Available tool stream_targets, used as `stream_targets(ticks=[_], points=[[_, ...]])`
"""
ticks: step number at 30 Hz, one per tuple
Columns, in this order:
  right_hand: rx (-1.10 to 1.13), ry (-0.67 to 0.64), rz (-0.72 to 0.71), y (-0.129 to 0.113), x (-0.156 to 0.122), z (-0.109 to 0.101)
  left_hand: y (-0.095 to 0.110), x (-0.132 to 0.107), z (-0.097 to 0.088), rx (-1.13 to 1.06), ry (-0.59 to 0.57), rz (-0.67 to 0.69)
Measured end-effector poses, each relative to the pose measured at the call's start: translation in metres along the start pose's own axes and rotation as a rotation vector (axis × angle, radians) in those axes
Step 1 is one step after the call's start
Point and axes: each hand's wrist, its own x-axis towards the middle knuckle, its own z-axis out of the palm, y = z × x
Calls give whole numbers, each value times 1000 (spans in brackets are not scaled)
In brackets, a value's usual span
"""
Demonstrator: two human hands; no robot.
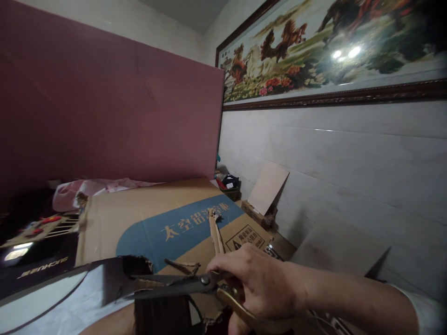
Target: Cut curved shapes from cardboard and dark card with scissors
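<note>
My right hand (251, 279) is wrapped round the gold-coloured handles of a large pair of scissors (205, 280). The dark blades point left and stand apart, with a torn brown cardboard edge (150, 283) between them. Under the blades is a darker cardboard piece (160, 314). My left forearm (111, 321) comes in at the bottom left and runs behind that piece, so its hand and fingers are hidden. Beyond lies a big printed cardboard sheet (115, 209) with a blue band and ragged cuts. A torn strip (215, 232) sticks up near my right hand.
A pink panel (115, 102) stands behind the cardboard. At the left lies a black box (42, 265) with gold lettering. Along the tiled wall (331, 153) lean a pale board (268, 186) and a grey sheet (338, 246). A framed horse picture (314, 56) hangs above.
</note>
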Motion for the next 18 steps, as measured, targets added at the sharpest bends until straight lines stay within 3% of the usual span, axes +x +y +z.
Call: stream_targets(ticks=[10, 18], points=[[-18, 62, -90, 16, -2, 16, -3, 1, -3, 115, -51, 1], [-44, -7, -91, 5, 2, 0, -9, -4, 0, 192, -91, -4]])
